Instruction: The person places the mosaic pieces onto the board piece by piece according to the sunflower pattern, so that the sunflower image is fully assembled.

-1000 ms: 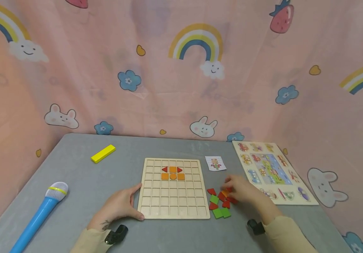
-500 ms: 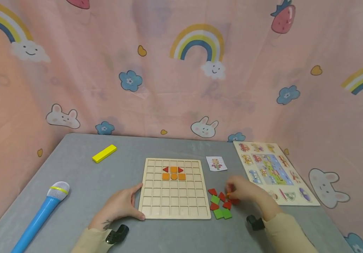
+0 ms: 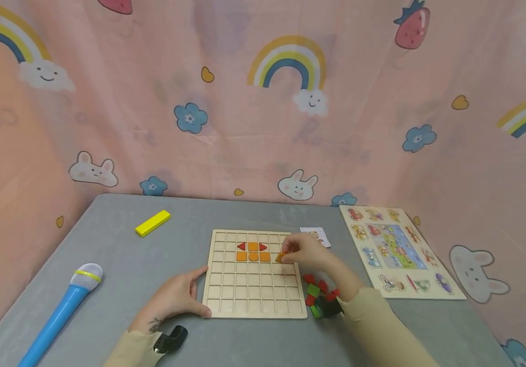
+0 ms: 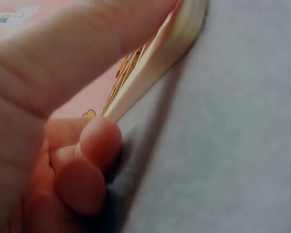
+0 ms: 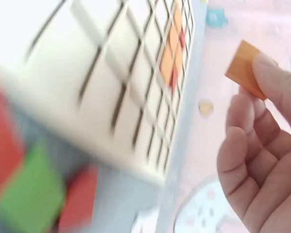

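In the head view, my left hand [image 3: 176, 295] rests against the left side of a wooden grid board [image 3: 254, 295], thumb at the near corner and index finger farther up. The left wrist view shows the thumb [image 4: 87, 48] touching the board's edge [image 4: 150, 73], other fingers bent below. My right hand [image 3: 309, 251] is over the board's right side, pinching an orange square tile [image 3: 280, 257] between thumb and fingertips. The right wrist view shows this orange square tile [image 5: 246, 70] held up clear of the board. Orange pieces [image 3: 253, 246] and two red triangles [image 3: 263, 247] sit in the upper cells.
Loose red and green tiles [image 3: 313, 290] lie right of the board, partly hidden by the right wrist strap. A small picture card [image 3: 320, 237] lies behind the right hand. A picture puzzle board [image 3: 400, 255] is at right, a yellow block [image 3: 153, 223] and blue microphone [image 3: 61, 311] at left.
My right hand has picked an orange square tile from the loose pile and carried it left and away from me, over the board. My left hand has stayed at the board's edge.
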`<state>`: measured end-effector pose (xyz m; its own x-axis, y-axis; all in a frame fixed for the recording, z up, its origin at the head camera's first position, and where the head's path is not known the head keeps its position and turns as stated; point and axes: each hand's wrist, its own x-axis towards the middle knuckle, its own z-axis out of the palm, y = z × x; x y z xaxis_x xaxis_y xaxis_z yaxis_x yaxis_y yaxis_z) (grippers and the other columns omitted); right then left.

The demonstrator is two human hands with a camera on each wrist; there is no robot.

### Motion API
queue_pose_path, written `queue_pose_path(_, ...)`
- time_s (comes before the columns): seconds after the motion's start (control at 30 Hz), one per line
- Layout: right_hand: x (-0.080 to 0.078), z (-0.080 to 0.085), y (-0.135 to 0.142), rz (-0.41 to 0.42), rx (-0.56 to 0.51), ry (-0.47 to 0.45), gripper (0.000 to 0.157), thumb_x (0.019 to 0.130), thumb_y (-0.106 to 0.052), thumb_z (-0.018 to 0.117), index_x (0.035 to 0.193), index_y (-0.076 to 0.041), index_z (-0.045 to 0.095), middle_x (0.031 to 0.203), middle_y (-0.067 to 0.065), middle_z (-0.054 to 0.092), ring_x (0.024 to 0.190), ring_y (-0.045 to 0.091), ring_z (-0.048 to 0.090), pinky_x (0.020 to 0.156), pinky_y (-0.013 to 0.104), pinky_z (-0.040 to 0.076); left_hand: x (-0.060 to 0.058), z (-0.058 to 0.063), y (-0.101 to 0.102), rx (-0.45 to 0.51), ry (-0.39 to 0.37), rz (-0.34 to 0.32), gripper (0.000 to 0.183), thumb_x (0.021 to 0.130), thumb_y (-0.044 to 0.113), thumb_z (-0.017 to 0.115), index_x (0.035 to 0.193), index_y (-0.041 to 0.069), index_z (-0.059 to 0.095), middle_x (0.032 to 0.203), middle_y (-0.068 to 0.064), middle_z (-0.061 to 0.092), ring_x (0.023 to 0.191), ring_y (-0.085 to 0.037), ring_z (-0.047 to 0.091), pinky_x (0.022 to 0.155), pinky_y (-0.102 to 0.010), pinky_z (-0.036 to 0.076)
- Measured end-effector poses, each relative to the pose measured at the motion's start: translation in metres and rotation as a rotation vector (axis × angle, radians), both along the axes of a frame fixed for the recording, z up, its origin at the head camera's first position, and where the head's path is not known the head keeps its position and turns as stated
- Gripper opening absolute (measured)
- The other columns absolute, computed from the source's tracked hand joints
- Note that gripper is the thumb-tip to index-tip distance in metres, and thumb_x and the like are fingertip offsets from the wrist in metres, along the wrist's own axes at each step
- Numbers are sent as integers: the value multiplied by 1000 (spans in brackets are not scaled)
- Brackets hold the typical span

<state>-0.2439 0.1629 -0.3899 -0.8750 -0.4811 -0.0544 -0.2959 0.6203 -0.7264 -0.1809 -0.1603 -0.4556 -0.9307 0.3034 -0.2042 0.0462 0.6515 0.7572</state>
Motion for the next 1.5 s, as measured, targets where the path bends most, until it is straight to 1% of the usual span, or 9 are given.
queue_pose_path(0.17,-6,-11,-32,-34,-38,-26,7,78,-1,69,81,-1,63,76,3,61,67,12,52,63,26,45,-1,-1,0,35,-8,-9,110,47,33,90,141,7,39,55,0,50,46,-12,41,42,-25,30)
queue_pose_path(0.4,-10,-26,-57,-59,55,-2,3,78,0,69,79,-2,67,79,4,63,70,12,52,64,25,45,-3,-3,-1,70,-25,-13,110,48,31,91,141,7,38,54,0,50,45,-12,41,42,-25,30)
queue_pose_path(0.57,-8,-30,-67,-63,115,19,5,77,0,70,76,-4,67,79,4,63,68,13,50,61,25,43,-2,-4,-1,69,-23,-2,110,47,30,91,141,6,39,53,0,50,45,-11,41,41,-25,29)
queue_pose_path(0.87,-5,-32,-74,-79,182,36,3,78,-6,71,81,-7,71,84,3,67,75,13,56,71,30,47,-2,-2,-2,74,-31,5,110,47,28,91,141,6,39,53,0,49,44,-11,40,41,-24,29)
queue_pose_path(1.03,-5,-31,-76,-68,233,57,7,79,-8,70,85,-8,73,89,4,69,82,16,61,73,32,49,-3,-1,-3,73,-34,6,110,47,27,91,141,5,39,53,0,49,45,-11,40,41,-24,29)
queue_pose_path(1.17,-6,-26,-69,-95,210,68,10,80,-8,69,89,-6,73,92,5,68,82,16,59,72,32,48,-4,-1,-3,69,-44,8,110,47,27,91,141,6,39,54,0,49,45,-11,41,41,-24,30)
queue_pose_path(1.3,-8,-13,-44,-202,182,73,16,82,-7,66,96,-2,72,91,7,66,77,18,57,66,32,47,-5,0,-3,72,-47,-2,109,47,28,91,140,5,39,54,0,50,45,-11,41,42,-25,30)
queue_pose_path(1.4,-10,-4,-14,-292,224,86,20,85,-8,63,102,1,69,95,13,67,82,24,61,68,36,49,-7,2,-4,74,-39,-10,108,48,27,91,140,4,39,55,0,50,46,-11,41,42,-25,31)
queue_pose_path(1.5,-11,-2,20,-369,334,99,20,84,-9,63,100,4,68,96,16,66,83,26,61,69,39,49,-8,3,-6,78,-32,-13,108,48,27,91,140,4,39,54,-1,50,45,-12,41,41,-25,31)
